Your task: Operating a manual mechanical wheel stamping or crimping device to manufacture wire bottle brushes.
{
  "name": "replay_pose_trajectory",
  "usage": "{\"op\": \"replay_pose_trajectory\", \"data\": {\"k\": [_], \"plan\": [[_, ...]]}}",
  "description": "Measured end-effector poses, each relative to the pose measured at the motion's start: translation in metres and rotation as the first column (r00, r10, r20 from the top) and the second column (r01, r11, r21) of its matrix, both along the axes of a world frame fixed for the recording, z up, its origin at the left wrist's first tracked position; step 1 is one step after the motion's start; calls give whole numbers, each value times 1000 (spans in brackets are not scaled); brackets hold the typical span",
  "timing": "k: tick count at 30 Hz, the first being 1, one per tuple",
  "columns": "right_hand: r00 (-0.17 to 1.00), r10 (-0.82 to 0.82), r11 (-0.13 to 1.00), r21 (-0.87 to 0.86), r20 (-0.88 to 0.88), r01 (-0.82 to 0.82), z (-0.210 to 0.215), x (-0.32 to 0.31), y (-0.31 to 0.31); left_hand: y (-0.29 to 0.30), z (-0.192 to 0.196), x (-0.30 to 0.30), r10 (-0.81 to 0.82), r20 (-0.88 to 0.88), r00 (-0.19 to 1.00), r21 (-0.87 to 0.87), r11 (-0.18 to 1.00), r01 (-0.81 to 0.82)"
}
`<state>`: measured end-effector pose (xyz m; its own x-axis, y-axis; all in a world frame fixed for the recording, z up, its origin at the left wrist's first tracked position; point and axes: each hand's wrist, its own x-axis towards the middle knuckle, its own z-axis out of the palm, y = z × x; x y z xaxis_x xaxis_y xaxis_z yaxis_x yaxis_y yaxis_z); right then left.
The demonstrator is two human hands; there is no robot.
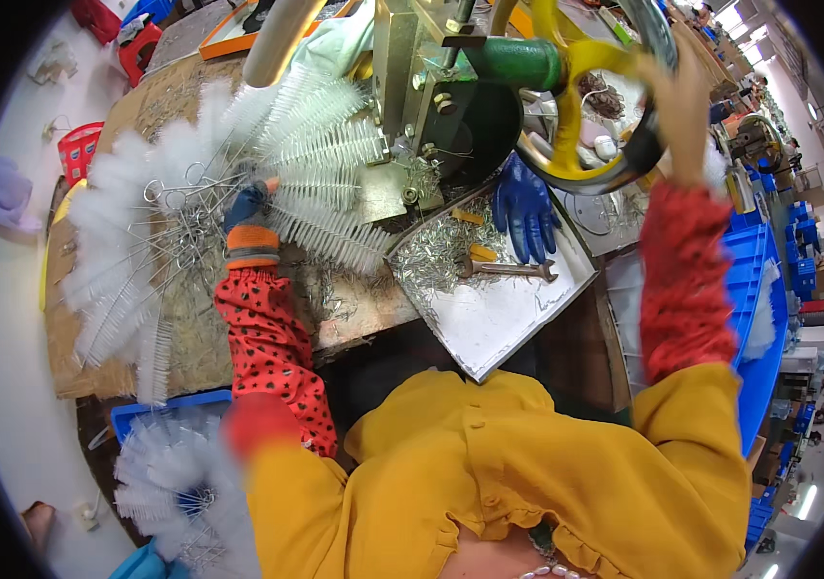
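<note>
1. Fan of white wire brushes covers the workbench.
2. Yellow handwheel, top right: bare right hand grips its rim.
3. Gloved left hand pinches brush stems.
4. Red basket, far left.
</note>
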<state>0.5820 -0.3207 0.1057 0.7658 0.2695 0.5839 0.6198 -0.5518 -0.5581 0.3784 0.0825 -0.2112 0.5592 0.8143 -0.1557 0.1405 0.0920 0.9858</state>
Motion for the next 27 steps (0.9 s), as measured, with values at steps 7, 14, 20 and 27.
{"op": "replay_pose_trajectory", "data": {"k": [7,14,20,27], "plan": [[988,94,928,350,119,-131,-95,5,-29,-2,19,5,-20,-88,996,-176,984,5],[992,110,978,-171,-68,-120,22,44,-5,-26,47,-1,48,-201,978,95,995,-29],[969,176,954,-213,-173,-211,44,99,15,-17,37,1,81,-224,971,36,997,-75],[987,-145,969,190,-66,155,-34,-9,-4,5,6,11,60,-162,985,-51,996,-69]]}}
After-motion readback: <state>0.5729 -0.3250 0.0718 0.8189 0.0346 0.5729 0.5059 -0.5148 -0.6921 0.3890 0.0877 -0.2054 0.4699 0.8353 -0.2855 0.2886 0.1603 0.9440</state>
